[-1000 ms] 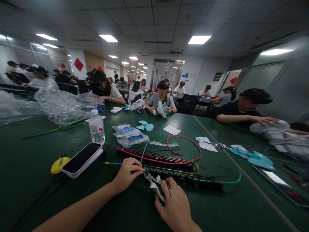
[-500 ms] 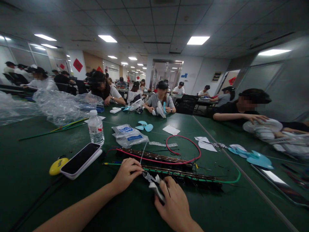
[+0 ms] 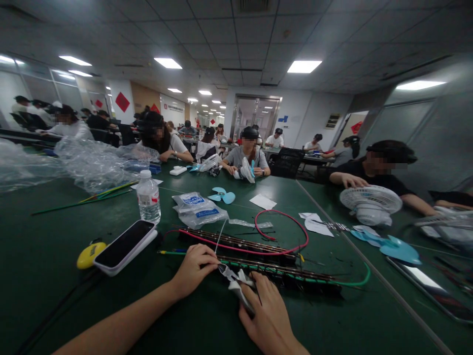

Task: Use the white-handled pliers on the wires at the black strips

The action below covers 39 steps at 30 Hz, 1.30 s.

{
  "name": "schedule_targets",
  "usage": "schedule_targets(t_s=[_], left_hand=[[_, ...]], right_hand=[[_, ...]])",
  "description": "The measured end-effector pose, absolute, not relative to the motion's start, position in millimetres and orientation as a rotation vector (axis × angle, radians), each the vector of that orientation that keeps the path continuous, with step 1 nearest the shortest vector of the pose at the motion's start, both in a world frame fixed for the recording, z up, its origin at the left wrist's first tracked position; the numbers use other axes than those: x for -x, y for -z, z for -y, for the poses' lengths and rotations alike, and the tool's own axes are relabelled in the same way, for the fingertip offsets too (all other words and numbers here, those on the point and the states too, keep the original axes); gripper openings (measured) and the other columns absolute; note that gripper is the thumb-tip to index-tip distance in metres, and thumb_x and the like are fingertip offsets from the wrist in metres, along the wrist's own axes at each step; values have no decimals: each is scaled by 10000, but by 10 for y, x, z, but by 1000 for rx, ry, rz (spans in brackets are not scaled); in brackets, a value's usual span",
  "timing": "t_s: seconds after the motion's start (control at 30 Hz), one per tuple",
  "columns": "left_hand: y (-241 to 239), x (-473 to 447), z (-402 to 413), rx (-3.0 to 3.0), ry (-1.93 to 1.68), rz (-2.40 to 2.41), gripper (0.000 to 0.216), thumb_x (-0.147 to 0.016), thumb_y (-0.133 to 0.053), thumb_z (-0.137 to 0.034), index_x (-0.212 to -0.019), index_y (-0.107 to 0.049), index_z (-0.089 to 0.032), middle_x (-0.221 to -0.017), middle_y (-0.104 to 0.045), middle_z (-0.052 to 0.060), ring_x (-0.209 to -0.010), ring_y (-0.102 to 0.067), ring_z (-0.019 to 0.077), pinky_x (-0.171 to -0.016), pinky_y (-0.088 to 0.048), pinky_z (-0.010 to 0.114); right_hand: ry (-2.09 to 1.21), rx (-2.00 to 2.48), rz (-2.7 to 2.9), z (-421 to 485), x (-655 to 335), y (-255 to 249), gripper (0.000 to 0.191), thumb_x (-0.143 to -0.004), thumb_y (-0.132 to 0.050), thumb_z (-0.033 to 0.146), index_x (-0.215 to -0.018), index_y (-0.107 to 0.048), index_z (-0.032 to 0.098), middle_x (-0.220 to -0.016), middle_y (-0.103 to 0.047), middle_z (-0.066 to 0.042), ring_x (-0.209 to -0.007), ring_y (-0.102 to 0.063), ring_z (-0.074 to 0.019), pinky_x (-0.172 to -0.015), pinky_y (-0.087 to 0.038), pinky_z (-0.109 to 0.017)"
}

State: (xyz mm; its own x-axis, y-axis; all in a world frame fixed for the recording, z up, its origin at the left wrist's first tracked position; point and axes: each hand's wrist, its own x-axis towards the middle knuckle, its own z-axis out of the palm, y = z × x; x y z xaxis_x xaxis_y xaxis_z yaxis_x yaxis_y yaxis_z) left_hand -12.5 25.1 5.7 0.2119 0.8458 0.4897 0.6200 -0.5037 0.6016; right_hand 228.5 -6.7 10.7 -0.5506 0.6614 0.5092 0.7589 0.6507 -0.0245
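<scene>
My left hand (image 3: 195, 271) is closed in a pinch beside the long dark bars. A thin pale strip, apparently a cable tie (image 3: 221, 236), sticks up from its fingertips. My right hand (image 3: 268, 308) grips pliers (image 3: 240, 291) with white-and-grey handles, their metal jaws pointing left, close to my left fingertips. Whether the jaws touch the strip I cannot tell. Just beyond both hands lie two dark bars with copper-coloured strips, the nearer bar (image 3: 281, 271) carrying a green wire (image 3: 354, 283). A red wire (image 3: 281, 252) runs along the farther bar (image 3: 236, 240) and loops on the right.
To the left are a phone (image 3: 125, 246), a yellow object (image 3: 89, 255) and a water bottle (image 3: 148, 199). Beyond the bars lie plastic bags (image 3: 199, 211) and blue fan blades (image 3: 221, 195). At right, a co-worker's hand rests on a white fan (image 3: 371, 204).
The co-worker at right has brought the white fan leftward and more upright. My hands stay nearly in place; the pliers and right hand have shifted very slightly. The view has tilted up a little.
</scene>
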Motion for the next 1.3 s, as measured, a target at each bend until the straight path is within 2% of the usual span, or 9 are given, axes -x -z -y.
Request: schedule_targets(t_s=[0.17, 0.63, 1.1, 1.17, 1.3], left_hand=[[-58, 121, -260, -2202, -1188, -1381, 105, -839, -630, -246, -830, -730, -276, -916, -683, 7, -903, -589, 196, -863, -367, 371], [-112, 111, -230, -2195, -1158, -1383, 90, -819, -633, -214, -813, -716, -248, -918, -683, 17, -898, -591, 203, -867, -373, 381], [-86, 113, -226, -2220, -1153, -1400, 80, -824, -634, -227, -829, -712, -244, -920, -686, 17, -903, -587, 201, -859, -371, 373], [-83, 120, -234, -2227, -1148, -1392, 74, -819, -639, -218, -824, -710, -241, -920, -684, 16, -902, -588, 199, -859, -370, 371], [-84, 122, -242, -2230, -1138, -1390, 72, -820, -637, -223, -824, -707, -242, -924, -681, 19, -909, -585, 204, -865, -368, 378]], right_hand=[[266, 1080, 2387, 65, -2286, -134, 397, -774, -574, 275, -1171, -587, 275, -1152, -518, -116, -1047, -481, -275, -867, -396, -419], [312, 1082, 2357, 92, -2246, -139, 339, -816, -535, 274, -1149, -594, 265, -1141, -534, -121, -1035, -495, -271, -867, -404, -429], [237, 1083, 2348, 85, -2228, -107, 199, -804, -513, 209, -992, -575, 193, -1105, -548, -126, -1014, -504, -267, -868, -414, -434], [225, 1093, 2343, 72, -2224, -99, 219, -792, -512, 203, -1005, -552, 173, -1076, -561, -131, -994, -516, -268, -861, -423, -432], [272, 1113, 2302, 31, -2223, -43, 379, -777, -510, 208, -1146, -477, 131, -1051, -578, -145, -976, -534, -276, -836, -445, -431]])
